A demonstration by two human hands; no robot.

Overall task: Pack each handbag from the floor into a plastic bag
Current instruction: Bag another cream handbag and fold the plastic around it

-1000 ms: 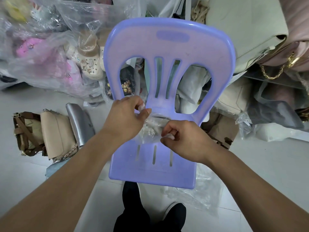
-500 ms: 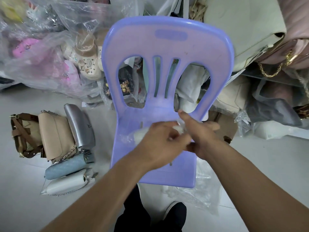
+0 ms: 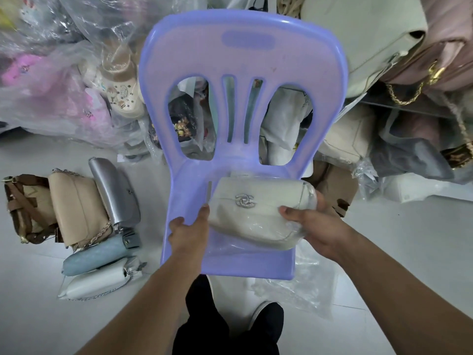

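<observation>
A cream handbag (image 3: 258, 213) with a silver clasp sits inside a clear plastic bag on the seat of a purple plastic chair (image 3: 243, 62). My right hand (image 3: 314, 226) grips the wrapped bag's right end, thumb on top. My left hand (image 3: 190, 233) holds the left edge of the plastic, thumb against the bag. On the floor at left lie several unwrapped handbags: brown (image 3: 23, 208), beige (image 3: 76, 208), silver (image 3: 115, 193), light blue (image 3: 94, 257) and white (image 3: 97, 280).
Loose clear plastic bags (image 3: 302, 288) lie on the floor under the chair's right front. Piles of bagged shoes (image 3: 76, 80) fill the back left and stacked handbags (image 3: 409, 73) the back right. My leg and shoe (image 3: 266, 319) are below the chair.
Both hands were bunched together over the seat working the plastic; now they have spread apart and hold the cream handbag, wrapped in its bag, at either end.
</observation>
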